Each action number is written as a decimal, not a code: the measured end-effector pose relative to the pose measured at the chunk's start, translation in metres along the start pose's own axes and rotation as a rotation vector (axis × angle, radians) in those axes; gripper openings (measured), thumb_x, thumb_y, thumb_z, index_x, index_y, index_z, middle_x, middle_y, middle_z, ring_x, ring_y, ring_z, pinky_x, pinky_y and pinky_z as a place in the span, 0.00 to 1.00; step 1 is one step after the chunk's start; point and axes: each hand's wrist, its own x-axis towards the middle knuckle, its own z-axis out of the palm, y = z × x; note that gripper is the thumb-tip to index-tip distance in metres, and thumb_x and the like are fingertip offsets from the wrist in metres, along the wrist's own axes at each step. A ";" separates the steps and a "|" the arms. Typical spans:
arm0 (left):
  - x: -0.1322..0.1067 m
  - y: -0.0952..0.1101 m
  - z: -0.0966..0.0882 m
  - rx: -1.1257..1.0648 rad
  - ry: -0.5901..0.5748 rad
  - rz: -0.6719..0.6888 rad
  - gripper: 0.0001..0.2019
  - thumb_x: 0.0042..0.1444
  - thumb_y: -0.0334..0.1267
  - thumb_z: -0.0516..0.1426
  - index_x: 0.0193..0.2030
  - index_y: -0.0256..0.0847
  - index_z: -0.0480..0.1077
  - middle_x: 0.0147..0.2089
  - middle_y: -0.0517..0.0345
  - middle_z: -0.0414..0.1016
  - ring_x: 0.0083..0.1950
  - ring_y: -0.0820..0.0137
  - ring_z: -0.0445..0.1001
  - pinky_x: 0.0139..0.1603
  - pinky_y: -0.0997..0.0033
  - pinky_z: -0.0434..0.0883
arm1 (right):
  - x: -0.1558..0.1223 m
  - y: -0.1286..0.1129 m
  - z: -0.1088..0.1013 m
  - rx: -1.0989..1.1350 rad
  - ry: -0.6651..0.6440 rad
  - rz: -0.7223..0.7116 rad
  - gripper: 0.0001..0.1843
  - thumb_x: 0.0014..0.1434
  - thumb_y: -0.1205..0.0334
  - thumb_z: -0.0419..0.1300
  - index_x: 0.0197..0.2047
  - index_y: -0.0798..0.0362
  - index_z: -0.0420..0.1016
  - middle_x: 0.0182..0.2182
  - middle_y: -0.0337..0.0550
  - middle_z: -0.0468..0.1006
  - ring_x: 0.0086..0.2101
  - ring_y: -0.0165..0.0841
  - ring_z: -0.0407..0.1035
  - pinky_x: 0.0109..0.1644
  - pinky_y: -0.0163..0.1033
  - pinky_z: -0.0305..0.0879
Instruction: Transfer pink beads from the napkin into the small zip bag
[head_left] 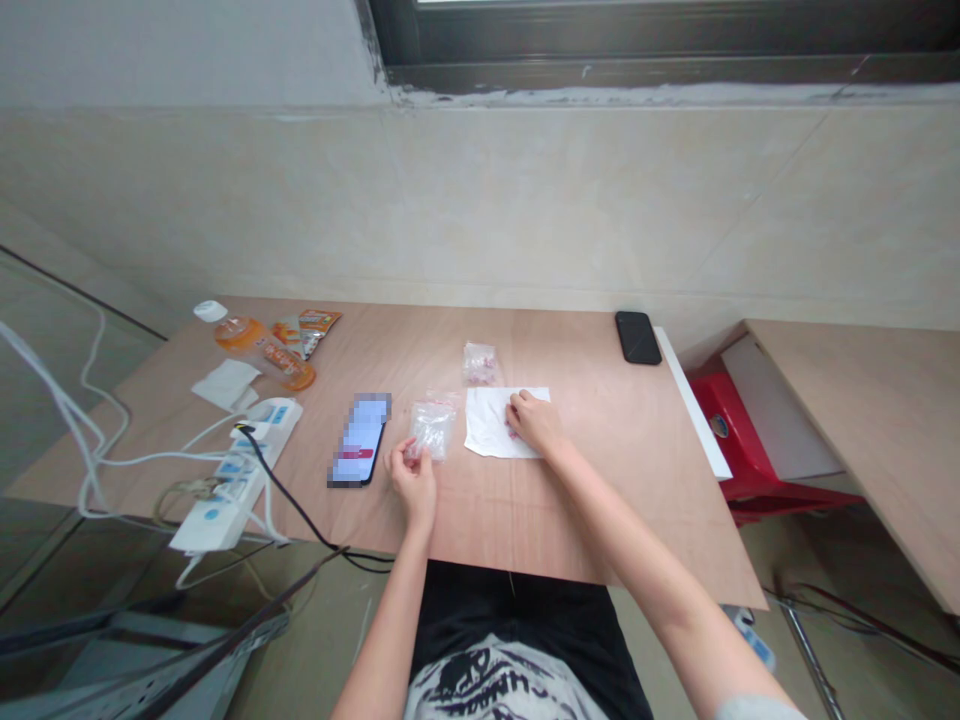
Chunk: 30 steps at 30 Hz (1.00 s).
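My left hand rests on the wooden table with thumb and fingers pinched on the near edge of a small clear plastic bag. My right hand lies on a white paper sheet, fingers curled down over small pink bits I cannot make out. A second small clear bag with pink contents lies just beyond the sheet.
A phone with a lit screen lies left of the bag, a dark phone at the back right. At the left are a white power strip with cables, an orange bottle, a snack packet, a tissue. A red bin stands beside the table.
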 end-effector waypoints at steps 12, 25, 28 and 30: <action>0.000 0.001 0.000 -0.024 0.004 -0.002 0.12 0.52 0.37 0.58 0.43 0.39 0.68 0.44 0.53 0.66 0.40 0.70 0.69 0.41 0.70 0.69 | -0.005 0.000 -0.002 0.054 0.035 0.004 0.18 0.66 0.58 0.42 0.41 0.54 0.71 0.42 0.50 0.73 0.41 0.35 0.68 0.37 0.34 0.56; 0.000 0.000 0.000 -0.030 0.007 0.007 0.11 0.51 0.37 0.58 0.42 0.39 0.68 0.43 0.54 0.67 0.41 0.70 0.69 0.41 0.70 0.69 | -0.005 0.000 0.004 0.084 0.128 -0.021 0.17 0.65 0.59 0.44 0.37 0.53 0.72 0.40 0.49 0.73 0.43 0.36 0.63 0.40 0.34 0.56; 0.000 0.000 0.000 -0.031 0.001 0.004 0.11 0.51 0.37 0.58 0.43 0.39 0.68 0.44 0.53 0.67 0.41 0.69 0.69 0.42 0.70 0.69 | -0.005 0.000 0.004 0.099 0.127 -0.019 0.17 0.65 0.59 0.44 0.37 0.53 0.72 0.39 0.49 0.73 0.43 0.36 0.64 0.40 0.34 0.56; 0.000 0.000 0.000 -0.024 0.000 0.002 0.11 0.51 0.37 0.58 0.43 0.40 0.68 0.44 0.53 0.67 0.41 0.69 0.69 0.42 0.70 0.69 | -0.006 0.001 0.004 0.119 0.141 -0.019 0.17 0.65 0.59 0.44 0.37 0.54 0.72 0.39 0.49 0.74 0.42 0.36 0.64 0.40 0.34 0.56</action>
